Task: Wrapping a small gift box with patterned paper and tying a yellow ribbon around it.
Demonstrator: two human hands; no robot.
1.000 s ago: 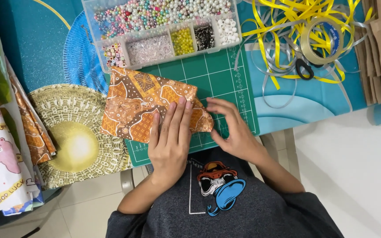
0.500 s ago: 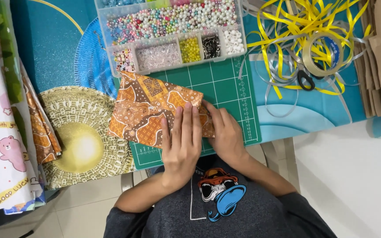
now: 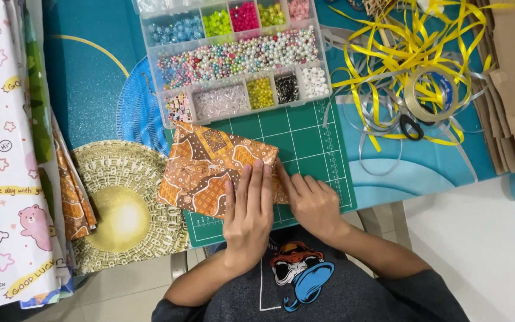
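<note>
My left hand (image 3: pixel 247 216) lay flat, fingers together, pressing the orange patterned paper (image 3: pixel 210 167) onto the green cutting mat (image 3: pixel 305 143); right hand (image 3: pixel 310 206) pinched its right edge.

A single view looks almost straight down from the person's head, close above the work. The person's own chest and forearms enter from the bottom edge, so the far side of the tabletop (image 3: pixel 90 89) lies toward the top of the frame. The left hand (image 3: pixel 248 217) and right hand (image 3: pixel 311 206) sit low and just below centre, near enough that fingers show plainly. Beyond the hands the green cutting mat (image 3: pixel 305 143) fills the middle, and farther still the bead organiser box (image 3: pixel 233 59) is cut off by the top edge. The floor shows at the lower right of the hands.
</note>
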